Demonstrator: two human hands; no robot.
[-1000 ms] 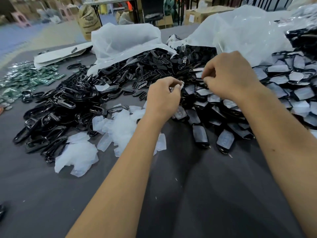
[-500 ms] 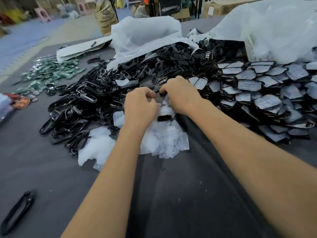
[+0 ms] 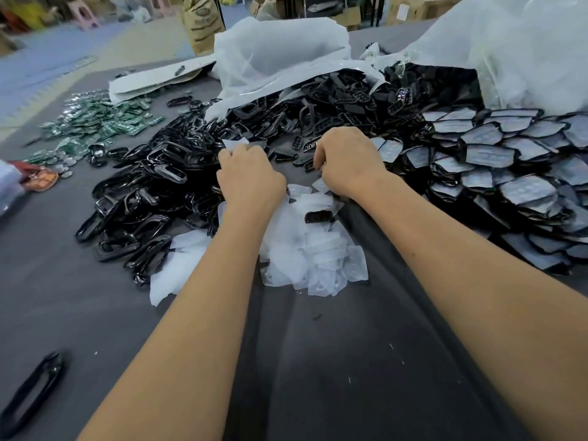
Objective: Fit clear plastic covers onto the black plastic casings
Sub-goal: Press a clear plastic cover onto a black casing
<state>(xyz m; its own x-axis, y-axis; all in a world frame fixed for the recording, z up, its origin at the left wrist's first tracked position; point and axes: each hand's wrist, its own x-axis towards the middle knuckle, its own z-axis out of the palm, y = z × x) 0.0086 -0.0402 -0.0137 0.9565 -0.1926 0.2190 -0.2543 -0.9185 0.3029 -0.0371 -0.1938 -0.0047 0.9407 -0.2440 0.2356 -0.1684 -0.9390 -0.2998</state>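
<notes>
L hand (image 3: 249,179) is curling fingers tight, knuckles up, pinching a clear cover (image 3: 235,143) that's sticking out past the far side of the fist; its long axis is running roughly left-right, lying near flat. R hand (image 3: 346,160) is also curling into a fist, fingertips tucked under at the near edge of the black parts; something looks pinched there but can't tell what, too hidden. Hands are sitting side by side w/ a gap between, both over the far end of the loose clear cover pile (image 3: 318,249), which is lying center on the grey table (image 3: 334,377).

One black casing (image 3: 319,216) is lying on that pile, just near of the R wrist, long axis left-right. Bare casing heap (image 3: 152,192) is sitting left of the hands. Finished casings w/ covers on (image 3: 496,167) are overlapping in rows to the right. Green circuit boards (image 3: 95,122) are lying far left. White bags (image 3: 280,58) are lying at the far side.
</notes>
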